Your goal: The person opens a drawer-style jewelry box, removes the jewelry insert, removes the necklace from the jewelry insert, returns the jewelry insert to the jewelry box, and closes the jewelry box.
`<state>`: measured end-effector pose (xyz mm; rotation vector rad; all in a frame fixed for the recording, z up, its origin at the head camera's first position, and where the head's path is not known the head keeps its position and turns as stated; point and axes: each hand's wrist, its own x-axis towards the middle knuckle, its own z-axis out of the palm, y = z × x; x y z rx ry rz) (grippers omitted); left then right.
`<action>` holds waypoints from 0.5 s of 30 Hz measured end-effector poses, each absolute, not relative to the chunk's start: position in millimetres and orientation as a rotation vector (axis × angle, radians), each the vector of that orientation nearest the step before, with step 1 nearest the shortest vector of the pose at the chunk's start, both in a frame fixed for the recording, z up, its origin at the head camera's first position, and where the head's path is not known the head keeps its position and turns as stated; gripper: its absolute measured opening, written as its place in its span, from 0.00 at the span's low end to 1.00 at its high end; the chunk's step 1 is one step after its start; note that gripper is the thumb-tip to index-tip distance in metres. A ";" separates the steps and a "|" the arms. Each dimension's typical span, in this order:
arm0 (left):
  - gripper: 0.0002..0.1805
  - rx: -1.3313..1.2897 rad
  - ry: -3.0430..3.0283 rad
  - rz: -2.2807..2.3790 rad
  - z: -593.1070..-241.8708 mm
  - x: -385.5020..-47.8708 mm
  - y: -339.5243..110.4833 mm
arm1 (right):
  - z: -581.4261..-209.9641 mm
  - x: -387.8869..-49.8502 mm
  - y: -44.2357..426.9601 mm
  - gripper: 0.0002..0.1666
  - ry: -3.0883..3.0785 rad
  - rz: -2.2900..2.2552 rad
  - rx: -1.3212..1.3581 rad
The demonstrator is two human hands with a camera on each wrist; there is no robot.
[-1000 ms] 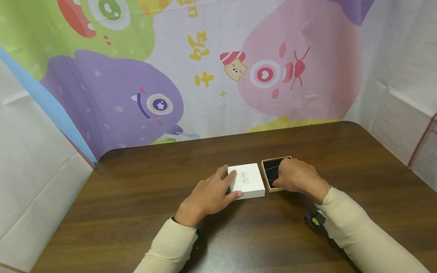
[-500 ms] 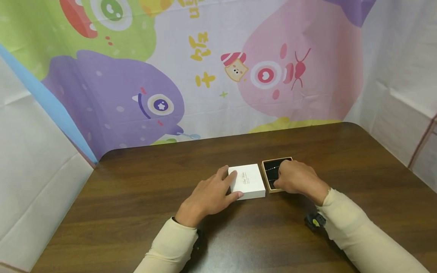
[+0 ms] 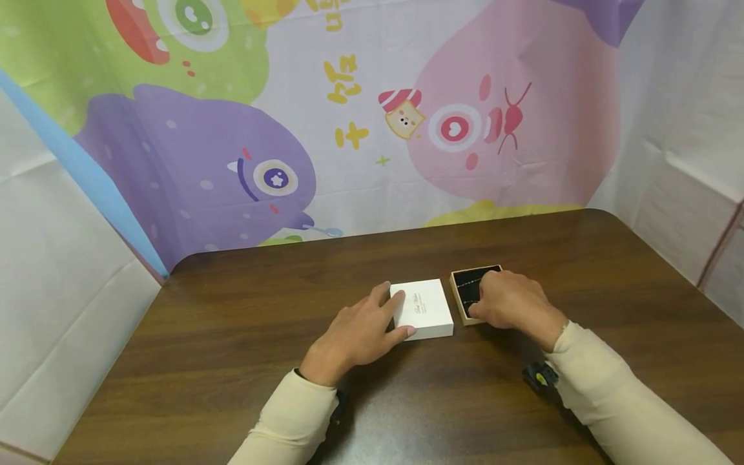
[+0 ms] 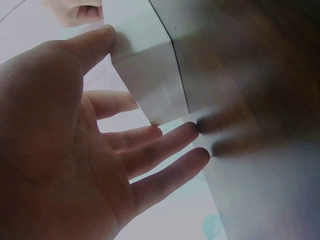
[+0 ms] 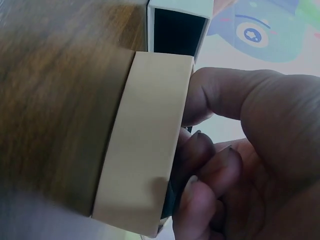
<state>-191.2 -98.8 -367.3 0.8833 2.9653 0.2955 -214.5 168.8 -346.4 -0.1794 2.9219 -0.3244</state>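
Tray: cream walls, just right of the white cover, a narrow gap between; whether its base sits wholly flat is hard to tell. Contents: thin chain, two runs showing across the black lining, the rest hidden under your right hand. Right fingers: curled in over the tray's opening, thumb near its rim; you cannot tell from these views what they pinch, if anything. Left hand: fingers relaxed and nearly straight, index on the cover's top, thumb at its near edge, touching without wrapping. Step in hand, as judged: handling the chain within the tray while the cover is kept steady. Good practice: work with fingertips, use a light touch, keep the two runs apart so that they do not tangle, and avoid dragging the lining or tipping the tray. Left-hand advice: press no harder than steadiness needs, since the cover looks like thin card. Obstacles: your own right knuckles, blocking the head view of half the tray; the cover, close enough for the tray to bump. Surroundings: dark wood table, cartoon backdrop behind, black wrist device below your right cuff, well clear of the tray.
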 end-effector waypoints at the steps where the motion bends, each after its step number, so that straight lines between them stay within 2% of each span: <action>1: 0.37 0.882 2.964 0.294 -367.3 -191.2 -98.8 | -346.1 -214.6 168.9 0.16 2.926 -0.317 -0.181; 15: 0.37 0.877 2.968 0.284 -367.5 -191.4 -98.3 | -339.3 -212.9 170.3 0.18 2.946 -0.287 -0.178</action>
